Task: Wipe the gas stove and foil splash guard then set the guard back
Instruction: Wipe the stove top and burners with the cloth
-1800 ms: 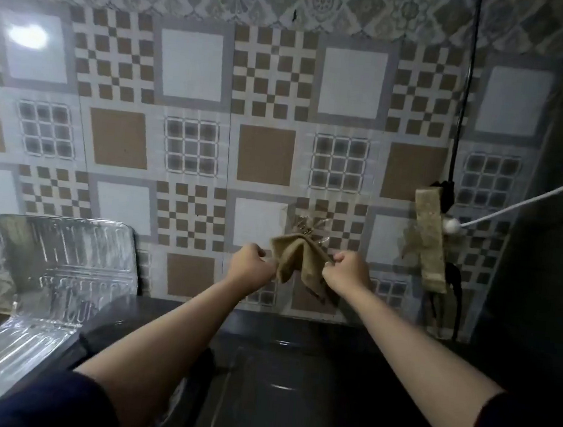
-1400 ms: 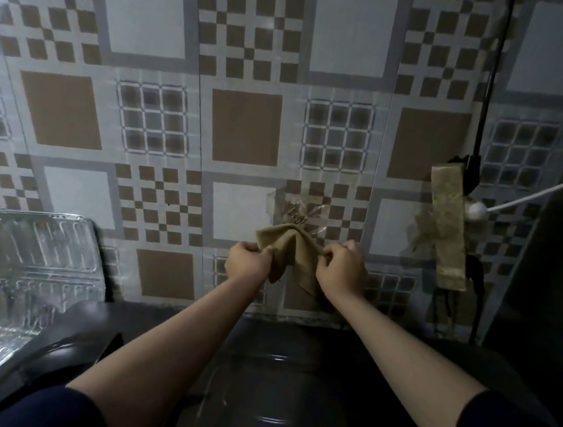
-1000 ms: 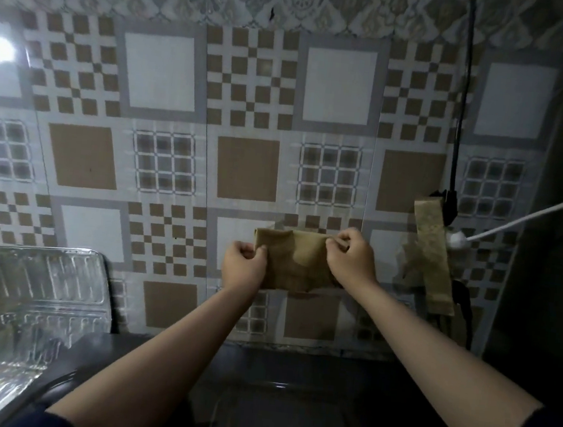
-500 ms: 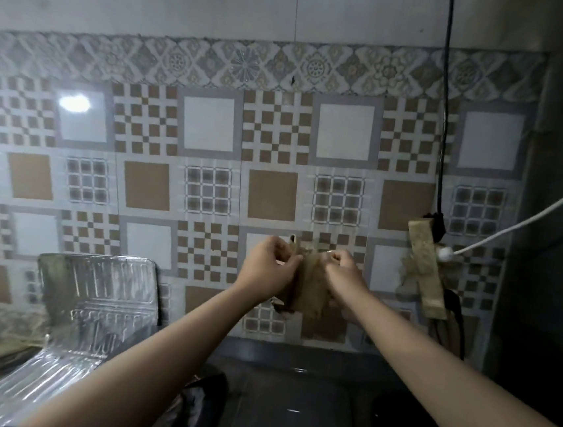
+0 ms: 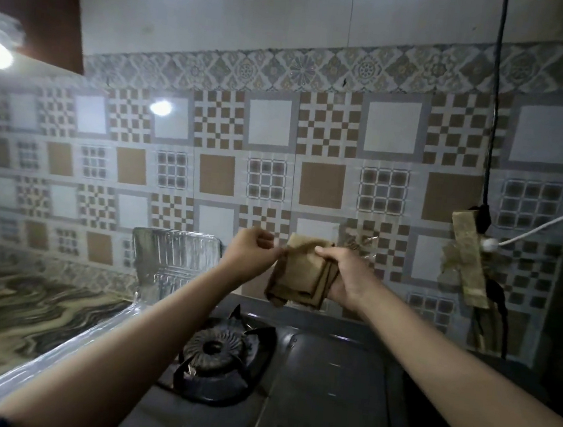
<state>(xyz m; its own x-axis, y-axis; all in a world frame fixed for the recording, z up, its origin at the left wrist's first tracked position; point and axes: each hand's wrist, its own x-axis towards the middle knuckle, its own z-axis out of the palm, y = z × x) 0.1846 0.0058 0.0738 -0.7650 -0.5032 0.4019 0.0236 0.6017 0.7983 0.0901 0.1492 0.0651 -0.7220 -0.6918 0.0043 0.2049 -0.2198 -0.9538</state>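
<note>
We hold the tan, folded cleaning cloth (image 5: pixel 305 272) up in front of the patterned wall tiles (image 5: pixel 215 172), above the back edge of the dark glass-topped gas stove (image 5: pixel 318 389). It looks soft, limp and light, so it should drape and bunch wherever it is unsupported; we judge it best gripped across the folded stack, so the layers stay together as a flat pad for wiping. Our right hand (image 5: pixel 346 274) is wrapped around the folded layers, thumb on top. Our left hand (image 5: pixel 250 253) pinches one upper corner with curled fingers. The ribbed silver foil splash guard (image 5: pixel 172 258) stands to the left of the stove, one panel against the wall; it looks thin and easily creased, so we would support it by its edges and wipe with light pressure. Below the left forearm sits the black burner grate (image 5: pixel 219 348).
</note>
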